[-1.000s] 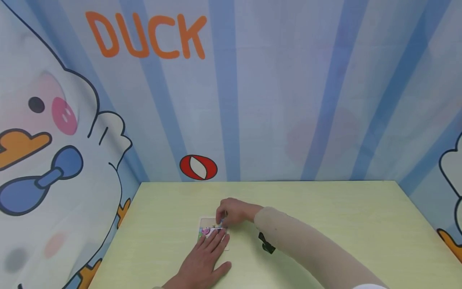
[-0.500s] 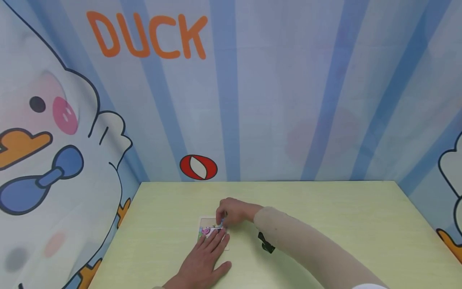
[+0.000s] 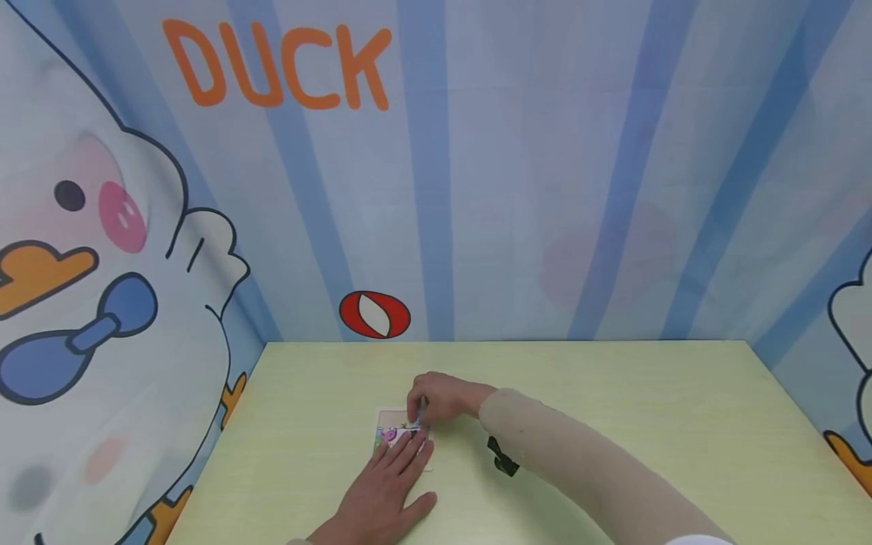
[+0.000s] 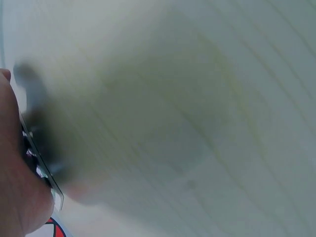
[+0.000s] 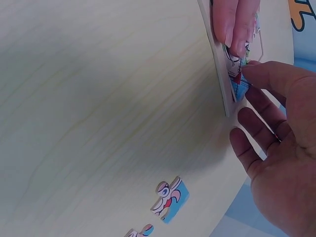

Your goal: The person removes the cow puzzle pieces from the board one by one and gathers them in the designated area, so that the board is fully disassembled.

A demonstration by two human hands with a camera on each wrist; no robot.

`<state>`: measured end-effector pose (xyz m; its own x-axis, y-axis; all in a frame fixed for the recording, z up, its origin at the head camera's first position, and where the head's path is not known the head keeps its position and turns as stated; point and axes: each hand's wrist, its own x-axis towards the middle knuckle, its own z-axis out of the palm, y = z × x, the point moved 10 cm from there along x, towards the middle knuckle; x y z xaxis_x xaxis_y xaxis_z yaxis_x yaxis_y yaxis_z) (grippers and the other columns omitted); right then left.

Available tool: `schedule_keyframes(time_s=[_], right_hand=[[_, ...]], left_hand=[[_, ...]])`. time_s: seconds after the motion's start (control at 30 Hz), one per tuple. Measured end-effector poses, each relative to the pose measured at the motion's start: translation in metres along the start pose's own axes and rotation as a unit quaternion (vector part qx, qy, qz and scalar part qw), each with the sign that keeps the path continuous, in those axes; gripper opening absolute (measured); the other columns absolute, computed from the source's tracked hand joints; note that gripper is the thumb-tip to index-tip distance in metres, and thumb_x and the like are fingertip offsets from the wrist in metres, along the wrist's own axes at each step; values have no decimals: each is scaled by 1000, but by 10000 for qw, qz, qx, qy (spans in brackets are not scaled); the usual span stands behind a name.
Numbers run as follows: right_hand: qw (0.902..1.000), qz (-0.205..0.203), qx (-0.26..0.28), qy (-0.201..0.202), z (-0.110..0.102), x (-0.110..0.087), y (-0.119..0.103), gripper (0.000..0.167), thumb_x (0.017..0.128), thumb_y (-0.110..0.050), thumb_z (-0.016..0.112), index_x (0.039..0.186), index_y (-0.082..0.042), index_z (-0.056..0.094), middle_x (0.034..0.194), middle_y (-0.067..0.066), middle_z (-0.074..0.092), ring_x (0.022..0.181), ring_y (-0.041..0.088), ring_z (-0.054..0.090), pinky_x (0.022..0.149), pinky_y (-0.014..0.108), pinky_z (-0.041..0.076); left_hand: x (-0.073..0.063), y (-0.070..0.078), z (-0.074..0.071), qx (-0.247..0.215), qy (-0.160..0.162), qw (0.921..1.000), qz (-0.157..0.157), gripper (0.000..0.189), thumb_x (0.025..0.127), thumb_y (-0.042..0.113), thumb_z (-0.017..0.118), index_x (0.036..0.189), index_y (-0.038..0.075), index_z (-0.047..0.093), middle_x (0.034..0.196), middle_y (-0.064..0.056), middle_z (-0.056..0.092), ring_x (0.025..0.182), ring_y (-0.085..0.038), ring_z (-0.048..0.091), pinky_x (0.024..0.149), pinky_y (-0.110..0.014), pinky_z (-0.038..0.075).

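A cartoon-decorated booth [image 3: 804, 325]
Striped cloth [image 3: 524, 166] is hanging behind and beside a table [image 3: 681, 424], showing a duck [image 3: 180, 341] and orange lettering [image 3: 288, 68].

- Soft, even light filled the head view, leaving the worktop [image 3: 613, 393] pale and fairly bright, the backdrop [image 3: 504, 189] slightly greyer.
- A faint, soft-edged shadow lay on the worktop beneath the sleeve [image 3: 593, 462], as though lit from above.
- Wide-lens stretching showed towards the sides of that view, and small printed details looked mushy.
- The left wrist view was hazy and washed out, with a broad dark shadow across its middle and smeared patches near its left edge.
- The right wrist view was cool and dim; shade spread beside the board [image 5: 227, 96], while the loose puzzle piece [image 5: 170, 200] came out reasonably crisp.
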<state>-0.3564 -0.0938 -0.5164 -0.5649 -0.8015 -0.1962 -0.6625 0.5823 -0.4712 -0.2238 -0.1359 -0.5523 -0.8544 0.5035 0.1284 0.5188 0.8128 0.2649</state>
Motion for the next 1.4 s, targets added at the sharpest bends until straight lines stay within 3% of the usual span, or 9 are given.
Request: schedule_keyframes(time_s=[0.27,0.53,0.7,0.9,1.1,1.4], right_hand=[[9998,94,179,20,0,1,3,14,98,-5,74,103,-17,79,101,-3,66,90,10,57,90,31,53],[9988,233,425,79,0,2,9,15,96,-6,76,106,-17,77,100,-6,68,91,9,59,91,30,53],[9973,292,636,211,-3,3,13,14,95,-5,76,105,-15,77,97,-4,69,88,7,58,88,27,52],[9965,282,729,288,-6,4,15,9,97,-6,75,101,-15,77,91,-4,69,84,6,57,83,25,50],[9965,155,777,278,-10,2,12,8,96,-5,77,95,-13,77,84,-7,67,78,4,56,78,24,50],[9974,-36,707,135,-25,-2,8,8,97,-6,76,95,-12,79,88,-9,72,80,2,61,79,24,52]], left_hand=[[-1,-2,3,54,80,9999,79,70,112,58,42,167,15,40,173,-4,37,159,-29,35,121,-59,35],[1,1,-2,-121,-122,9998,-47,71,111,57,45,165,12,43,173,-7,36,159,-31,34,123,-60,34],[1,1,-1,-8,72,10000,63,71,111,58,44,165,12,43,172,-7,38,158,-31,36,121,-60,36],[1,-1,1,26,-66,10000,5,72,111,60,42,166,13,42,174,-5,35,159,-29,34,123,-59,34],[0,1,-1,69,14,10000,38,70,111,58,44,164,12,45,172,-7,39,157,-31,37,121,-60,36],[0,-4,6,-104,-130,9998,-93,73,110,60,44,166,13,42,174,-5,34,160,-29,32,125,-58,31]])
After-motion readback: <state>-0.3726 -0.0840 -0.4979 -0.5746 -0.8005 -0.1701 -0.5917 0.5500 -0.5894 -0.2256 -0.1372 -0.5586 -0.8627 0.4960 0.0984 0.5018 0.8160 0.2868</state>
